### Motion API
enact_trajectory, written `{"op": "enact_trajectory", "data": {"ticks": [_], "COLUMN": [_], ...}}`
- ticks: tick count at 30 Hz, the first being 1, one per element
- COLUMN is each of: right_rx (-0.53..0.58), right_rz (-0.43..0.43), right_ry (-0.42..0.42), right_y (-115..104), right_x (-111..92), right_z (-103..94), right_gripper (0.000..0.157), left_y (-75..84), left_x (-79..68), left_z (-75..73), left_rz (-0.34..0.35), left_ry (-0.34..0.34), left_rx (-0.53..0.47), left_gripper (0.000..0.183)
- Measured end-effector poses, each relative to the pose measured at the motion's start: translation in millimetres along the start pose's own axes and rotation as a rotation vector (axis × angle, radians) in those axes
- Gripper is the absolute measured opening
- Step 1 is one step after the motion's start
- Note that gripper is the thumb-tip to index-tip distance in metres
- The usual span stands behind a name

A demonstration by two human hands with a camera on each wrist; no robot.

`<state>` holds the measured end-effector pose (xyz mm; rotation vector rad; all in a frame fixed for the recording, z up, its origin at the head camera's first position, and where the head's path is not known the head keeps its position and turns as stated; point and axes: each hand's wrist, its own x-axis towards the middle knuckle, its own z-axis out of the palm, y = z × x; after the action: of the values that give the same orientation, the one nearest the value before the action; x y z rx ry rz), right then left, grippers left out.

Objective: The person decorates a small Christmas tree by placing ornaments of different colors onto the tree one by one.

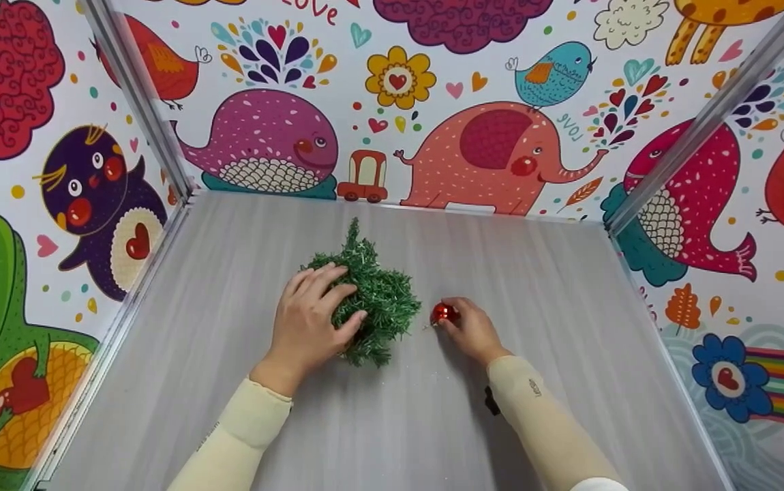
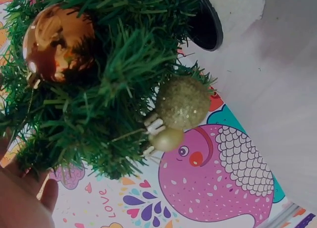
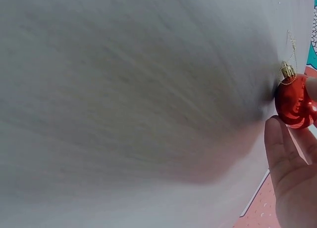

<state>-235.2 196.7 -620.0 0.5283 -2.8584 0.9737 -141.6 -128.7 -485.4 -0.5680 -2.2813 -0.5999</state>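
Observation:
A small artificial Christmas tree (image 1: 392,300) with green tinsel-like needles is on the table, its tip toward the back wall. My left hand (image 1: 313,317) holds it from the left side, fingers and thumb bent over the branches. In the left wrist view a shiny copper-coloured ball (image 2: 59,44), a glittery gold ball (image 2: 183,104) and a smaller pale gold ball (image 2: 167,140) hang among the branches, near the tree's black base (image 2: 207,25). To the right of the tree, my right hand (image 1: 475,334) pinches a shiny red ball ornament (image 3: 292,101) with a gold cap and thin gold string, close to the tabletop.
The grey wood-grain table (image 1: 242,436) has walls printed with cartoon animals (image 1: 494,157) on its left, back and right. Metal rails (image 1: 153,116) run along the corners. Below the right forearm shows a small black piece (image 1: 492,401). Tiny bits lie scattered on the tabletop.

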Motion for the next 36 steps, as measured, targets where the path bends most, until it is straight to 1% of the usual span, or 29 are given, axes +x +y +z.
{"op": "enact_trajectory", "data": {"ticks": [5, 13, 16, 20, 24, 30, 36], "right_rx": [0.013, 0.061, 0.058, 0.069, 0.107, 0.182, 0.249], "right_rz": [0.023, 0.108, 0.108, 0.077, 0.034, -0.076, -0.18], "right_ry": [-0.018, -0.056, -0.068, -0.061, -0.04, -0.026, -0.022], "right_y": [-1, -2, -1, -3, -12, -32, -51], "right_x": [-1, -1, -2, -6, -11, -21, -35], "right_z": [0.3, -3.3, -4.7, -8.8, -15.4, -27.4, -38.5], "right_gripper": [0.041, 0.042, 0.045, 0.047, 0.046, 0.045, 0.042], "left_y": [-2.4, -2.1, -1.7, -1.4, -1.1, -1.1, 0.2], "left_x": [-1.7, -2.6, -2.4, -2.5, -3.0, -3.3, -2.7], "left_z": [-1.6, -1.3, -0.9, -0.5, -0.7, -0.5, -0.4], "left_rz": [0.0, 0.017, 0.032, 0.043, 0.05, 0.059, 0.077], "left_ry": [-0.005, -0.024, -0.026, -0.023, -0.011, 0.006, 0.021], "left_rx": [-0.013, 0.002, 0.017, 0.035, 0.046, 0.045, 0.044], "left_gripper": [0.029, 0.029, 0.03, 0.03, 0.031, 0.03, 0.029]}}
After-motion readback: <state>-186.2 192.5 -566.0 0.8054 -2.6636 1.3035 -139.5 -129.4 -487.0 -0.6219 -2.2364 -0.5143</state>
